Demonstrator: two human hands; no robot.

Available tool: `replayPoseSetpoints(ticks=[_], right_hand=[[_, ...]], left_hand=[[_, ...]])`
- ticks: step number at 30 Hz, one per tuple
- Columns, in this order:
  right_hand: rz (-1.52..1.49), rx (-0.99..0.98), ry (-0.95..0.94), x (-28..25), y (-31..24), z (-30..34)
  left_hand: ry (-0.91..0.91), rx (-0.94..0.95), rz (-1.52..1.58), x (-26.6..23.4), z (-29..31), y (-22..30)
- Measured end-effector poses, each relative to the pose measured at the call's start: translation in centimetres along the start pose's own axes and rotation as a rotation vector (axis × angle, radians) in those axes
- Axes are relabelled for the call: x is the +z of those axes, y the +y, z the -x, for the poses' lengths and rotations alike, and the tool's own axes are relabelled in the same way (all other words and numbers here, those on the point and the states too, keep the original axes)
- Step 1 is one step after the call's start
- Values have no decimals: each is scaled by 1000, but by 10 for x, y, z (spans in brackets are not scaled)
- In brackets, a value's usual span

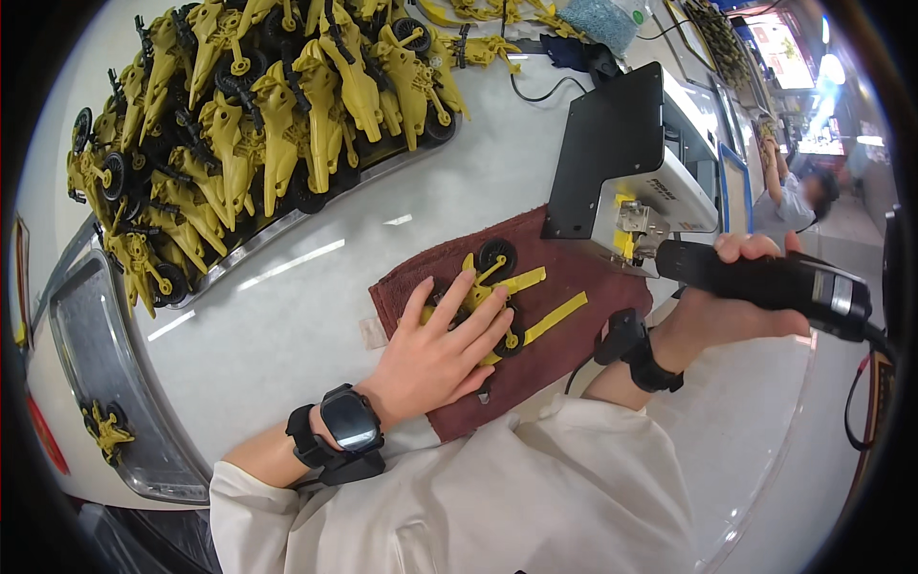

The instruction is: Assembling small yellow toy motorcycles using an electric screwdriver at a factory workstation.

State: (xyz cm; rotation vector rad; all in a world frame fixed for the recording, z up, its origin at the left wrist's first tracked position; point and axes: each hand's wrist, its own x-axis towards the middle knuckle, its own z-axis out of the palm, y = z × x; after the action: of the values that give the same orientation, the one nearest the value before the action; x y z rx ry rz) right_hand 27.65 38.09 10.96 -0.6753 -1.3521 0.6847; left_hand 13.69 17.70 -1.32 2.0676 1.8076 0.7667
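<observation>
My left hand (435, 344) lies over a yellow toy motorcycle (493, 277), its fingers stretched out and somewhat apart. Much of the toy is under the hand; black wheels (497, 256) show past the fingertips. Beneath it is a dark red cloth (602, 287) with yellow tape strips (557, 317). My right hand (741, 297) is closed around a black electric screwdriver (703, 268), held level with its tip pointing left. That tip end is at the front of a black and white screw feeder (660, 196); whether it touches is unclear.
A big pile of yellow motorcycle toys (277, 124) fills a metal-edged tray at the back left. At far left, a metal tray (105, 335) holds one small yellow and black piece (107, 430). A cable (856, 402) hangs from the screwdriver. Another person (798, 191) sits at the far right.
</observation>
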Motion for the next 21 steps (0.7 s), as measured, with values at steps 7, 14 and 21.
replayPoseSetpoints(ticks=[7, 14, 21], right_hand=[[-442, 132, -285, -8, -36, 52], [-734, 127, -807, 28, -28, 80], [-672, 127, -899, 37, -19, 84]], left_hand=[[-29, 23, 35, -6, -5, 1], [-4, 16, 44, -3, 2, -2], [-7, 22, 64, 0, 2, -4]])
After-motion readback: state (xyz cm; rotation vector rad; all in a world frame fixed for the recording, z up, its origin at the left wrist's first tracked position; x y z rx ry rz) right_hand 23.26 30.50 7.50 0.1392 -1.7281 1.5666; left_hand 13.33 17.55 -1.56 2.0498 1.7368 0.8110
